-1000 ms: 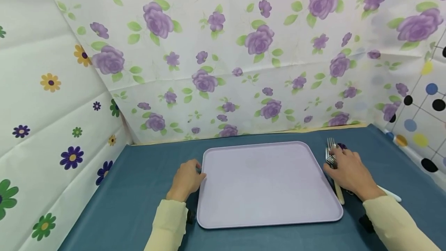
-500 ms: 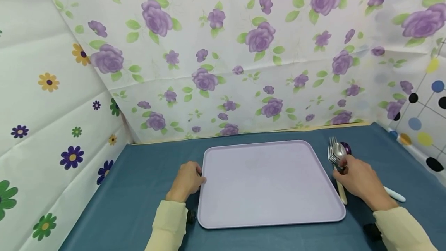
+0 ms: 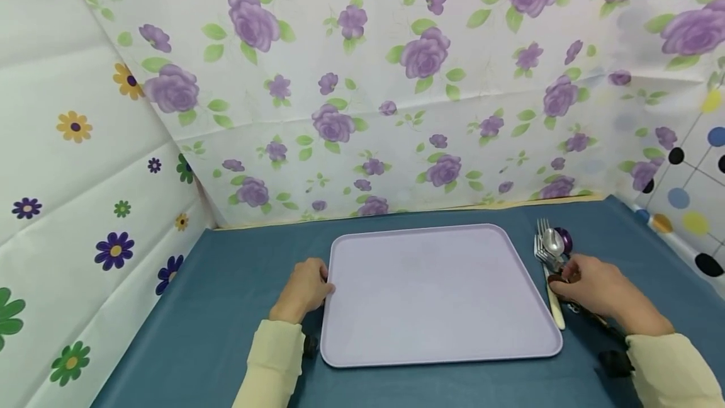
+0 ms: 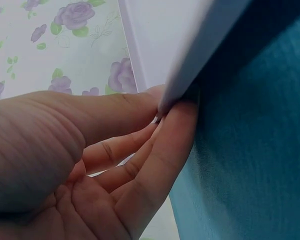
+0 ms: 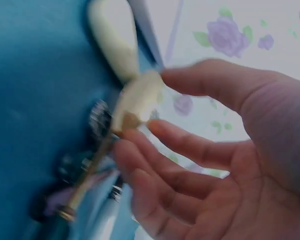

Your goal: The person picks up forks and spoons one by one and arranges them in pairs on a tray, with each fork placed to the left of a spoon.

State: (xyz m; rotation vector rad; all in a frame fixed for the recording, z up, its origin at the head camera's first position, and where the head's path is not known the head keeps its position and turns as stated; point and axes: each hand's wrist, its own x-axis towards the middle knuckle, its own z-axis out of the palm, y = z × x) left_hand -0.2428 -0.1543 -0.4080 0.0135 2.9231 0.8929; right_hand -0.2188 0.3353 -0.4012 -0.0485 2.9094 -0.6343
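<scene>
Cutlery (image 3: 544, 253) lies in one small heap on the blue counter (image 3: 249, 307), just off the right edge of the single lilac tray (image 3: 442, 298). In the head view I count two forks (image 3: 538, 245) by their tines, one silver spoon (image 3: 552, 242) and one purple piece (image 3: 567, 240) behind it, its shape partly hidden. One cream handle (image 3: 556, 310) points back along the tray's side. All of these are outside the tray, which lies flat. There are two hands: the left hand (image 3: 304, 285) at the tray's left edge, the right hand (image 3: 603, 285) over the near end of the heap. Three patterned cloths hang round the counter, the one at the back covered in purple roses.

In the left wrist view, the thumb sits on the tray's rim and a finger lies under it, so the rim is pinched.

In the right wrist view, the thumb and fingers nip one gold spoon (image 5: 138, 97) by its bowl; its thin stem slants down to a dark handle. Another pale handle, with a silver collar, shows below, blurred.
</scene>
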